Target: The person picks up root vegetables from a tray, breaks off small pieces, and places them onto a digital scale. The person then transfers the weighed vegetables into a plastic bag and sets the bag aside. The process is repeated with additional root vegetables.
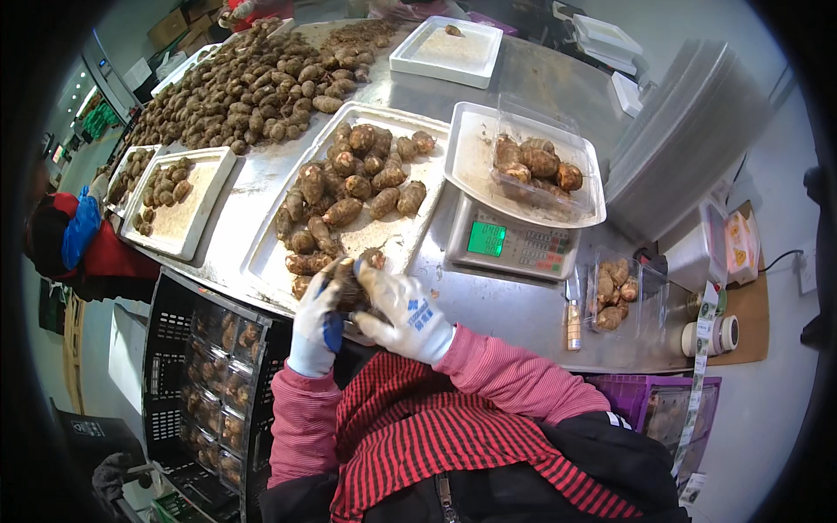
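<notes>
Both my hands wear white knit gloves with blue printing and soiled fingers. Together my left hand (318, 320) and my right hand (407, 314) grip a brown taro corm (353, 291) over the near edge of a white foam tray (409, 242). The fingers partly hide it, so I cannot tell whether there is more than one. Many loose taro corms (343, 212) lie in that tray. To the right, a digital scale (516, 238) with a lit green display carries a white pan (471, 140). On the pan sits an opened clear plastic clamshell (539, 196) with several corms.
A large taro heap (242, 91) covers the table's far left. Right of the scale are a wooden-handled knife (573, 323), a filled clamshell (613, 294) and a tall stack of clear containers (693, 137). A black crate (163, 366) of packed boxes stands below left. A co-worker (98, 242) is at left.
</notes>
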A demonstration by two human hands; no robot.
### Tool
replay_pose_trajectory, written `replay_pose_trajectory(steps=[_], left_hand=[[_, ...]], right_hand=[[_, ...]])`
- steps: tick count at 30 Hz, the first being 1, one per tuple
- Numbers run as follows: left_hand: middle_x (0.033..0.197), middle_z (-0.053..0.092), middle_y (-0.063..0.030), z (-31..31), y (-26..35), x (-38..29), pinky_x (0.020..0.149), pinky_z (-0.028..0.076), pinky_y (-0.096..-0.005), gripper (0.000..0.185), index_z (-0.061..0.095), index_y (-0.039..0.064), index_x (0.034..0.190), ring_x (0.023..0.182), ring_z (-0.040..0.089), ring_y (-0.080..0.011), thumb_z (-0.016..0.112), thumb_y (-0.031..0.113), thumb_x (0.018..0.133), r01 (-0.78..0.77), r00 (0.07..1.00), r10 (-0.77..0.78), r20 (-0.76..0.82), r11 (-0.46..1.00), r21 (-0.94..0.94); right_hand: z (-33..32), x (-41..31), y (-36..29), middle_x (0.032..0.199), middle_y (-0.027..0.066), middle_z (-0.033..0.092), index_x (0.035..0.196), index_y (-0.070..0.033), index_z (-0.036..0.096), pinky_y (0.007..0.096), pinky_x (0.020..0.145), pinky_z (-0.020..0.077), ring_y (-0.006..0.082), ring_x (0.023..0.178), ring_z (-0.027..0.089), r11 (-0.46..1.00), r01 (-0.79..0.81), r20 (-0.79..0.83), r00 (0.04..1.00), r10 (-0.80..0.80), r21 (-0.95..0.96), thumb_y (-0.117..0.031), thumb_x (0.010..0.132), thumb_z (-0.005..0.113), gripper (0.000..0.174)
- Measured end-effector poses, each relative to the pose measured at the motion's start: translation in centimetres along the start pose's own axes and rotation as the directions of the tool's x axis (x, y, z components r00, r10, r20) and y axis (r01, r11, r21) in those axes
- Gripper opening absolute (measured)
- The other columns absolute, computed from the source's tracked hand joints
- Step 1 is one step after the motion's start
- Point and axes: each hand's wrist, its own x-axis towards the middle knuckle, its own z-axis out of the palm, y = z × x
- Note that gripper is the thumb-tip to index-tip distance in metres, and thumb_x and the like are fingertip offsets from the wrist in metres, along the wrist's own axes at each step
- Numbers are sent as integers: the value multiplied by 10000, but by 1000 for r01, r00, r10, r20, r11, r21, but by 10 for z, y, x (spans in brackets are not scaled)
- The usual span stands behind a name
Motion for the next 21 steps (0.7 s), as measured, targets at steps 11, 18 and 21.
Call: replay_pose_trajectory(steps=[11, 18, 21], left_hand=[[1265, 619, -110, -15, -9, -3, 890, 525, -284, 398, 495, -15, 1402, 1027, 637, -149, 506, 130, 1032, 210, 845, -475, -246, 717, -664], [1213, 670, -82, -27, -16, -5, 838, 487, -219, 394, 542, -28, 1367, 1001, 613, -94, 591, 118, 1005, 285, 791, -456, -408, 865, -414], [1201, 650, -109, -31, -13, -10, 920, 478, -256, 397, 574, -50, 1324, 1040, 608, -135, 622, 71, 948, 236, 755, -430, -496, 883, -406]], right_hand=[[-10, -44, 7, 857, 112, 710, 1039, -31, 687, 415, 698, 521, 309, 762, 682, 972, 123, -26, 992, -120, 202, -127, 804, 739, 260], [-41, -52, 35, 802, 101, 718, 998, -24, 705, 398, 669, 550, 282, 724, 699, 987, 28, 40, 999, -35, 155, -140, 847, 688, 191], [-52, -48, 42, 812, 107, 718, 985, -21, 708, 393, 674, 543, 283, 743, 693, 998, -38, -83, 996, 43, 55, -117, 841, 694, 173]])
